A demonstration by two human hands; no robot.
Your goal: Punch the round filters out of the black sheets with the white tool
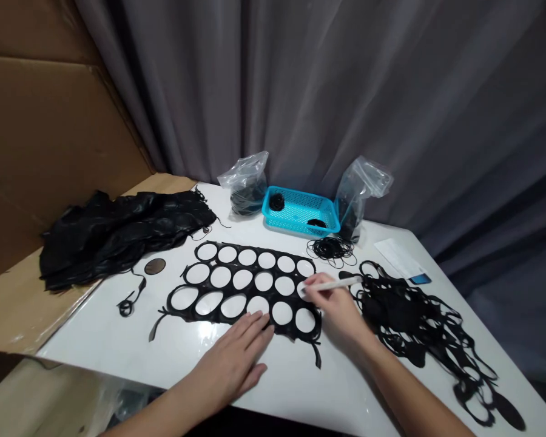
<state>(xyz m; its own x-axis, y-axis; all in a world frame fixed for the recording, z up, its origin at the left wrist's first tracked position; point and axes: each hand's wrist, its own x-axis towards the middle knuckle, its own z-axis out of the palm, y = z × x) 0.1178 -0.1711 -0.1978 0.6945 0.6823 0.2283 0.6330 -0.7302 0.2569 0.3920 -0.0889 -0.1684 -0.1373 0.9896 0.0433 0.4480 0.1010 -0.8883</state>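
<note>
Two bare hands work at a flat black rubber sheet (253,280) punched with three rows of round holes; it lies directly ahead of the hands on a glossy white surface (95,340), its long axis running left to right with a slight slant; the white shows through each hole. The left hand (234,358) is spread, its fingers (257,328) pressed on the middle of the sheet's near edge; the right hand (332,303) pinches a slim white pen (332,284), its tip at the last hole of the middle row; that hand is nearer the sheet's right end. Beyond the sheet, a blue perforated plastic basket (298,212) sits between a clear plastic bag (246,185) and a second clear bag (361,194); a tangle of thin black rubber loops (332,250) lies just in front of the basket; a heap of black cut rubber webbing (404,315) lies right of the right hand; a crumpled black rubber pile (127,233) lies farther left.
</note>
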